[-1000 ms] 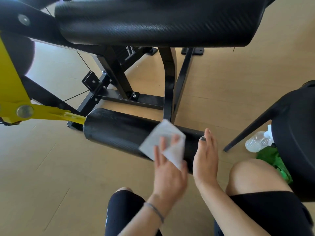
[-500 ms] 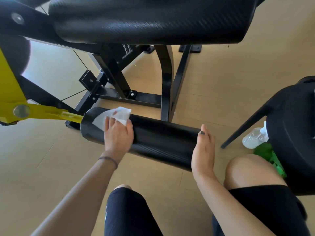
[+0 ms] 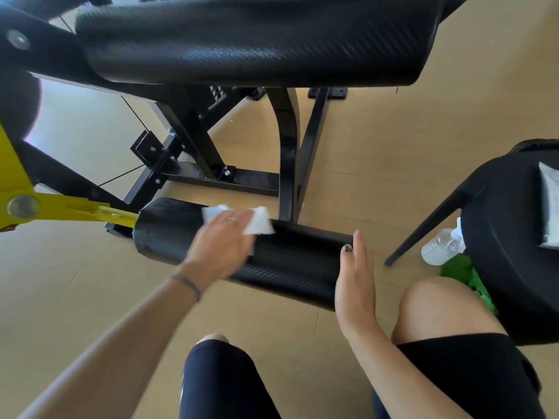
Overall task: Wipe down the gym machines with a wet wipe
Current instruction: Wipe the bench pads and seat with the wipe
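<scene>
Head view: wet wipe (image 3: 256, 221) spread flat on top of black roller pad (image 3: 242, 252), a little left of its middle, pressed there under left hand (image 3: 222, 244) with fingers straight, palm down, slightly blurred. Thin, limp and damp by the look, so likely to bunch or fold; best kept under flat fingers, not pinched by a corner. Roller pad textured like woven vinyl, probably soft under pressure and free to turn on its yellow arm (image 3: 72, 210). Right hand (image 3: 355, 279) open, fingers straight, laid against right end of the roller, apparently steadying it. Farther out: large black upper pad (image 3: 257, 40), black steel frame (image 3: 211, 173), plastic bottle (image 3: 441, 247) on the floor beside a black chair (image 3: 508, 243). No brand, label or readable writing anywhere.
</scene>
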Available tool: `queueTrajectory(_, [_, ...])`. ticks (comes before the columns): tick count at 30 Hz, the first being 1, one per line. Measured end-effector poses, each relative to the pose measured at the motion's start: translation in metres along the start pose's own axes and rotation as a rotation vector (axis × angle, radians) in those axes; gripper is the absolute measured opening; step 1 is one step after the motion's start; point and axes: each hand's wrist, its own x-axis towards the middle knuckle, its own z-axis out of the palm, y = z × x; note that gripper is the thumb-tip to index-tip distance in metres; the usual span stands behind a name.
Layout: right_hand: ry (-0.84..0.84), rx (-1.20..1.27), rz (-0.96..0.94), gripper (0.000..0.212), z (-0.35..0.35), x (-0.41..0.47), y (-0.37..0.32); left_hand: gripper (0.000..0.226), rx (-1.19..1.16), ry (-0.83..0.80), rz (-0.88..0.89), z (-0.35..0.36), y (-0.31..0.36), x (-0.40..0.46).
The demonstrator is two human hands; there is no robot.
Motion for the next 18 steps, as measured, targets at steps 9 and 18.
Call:
queueTrajectory(9, [0.105, -0.533, -0.404, 0.074, 0.003, -0.041, 0.044, 0.067, 0.104, 0.022, -0.101, 0.006, 0.003, -0.015])
queueTrajectory(18, [0.312, -0.403, -0.199, 0.054, 0.008, 0.034, -0.013, 0.068, -0.025, 0.021, 0.123, 0.010, 0.030, -0.026])
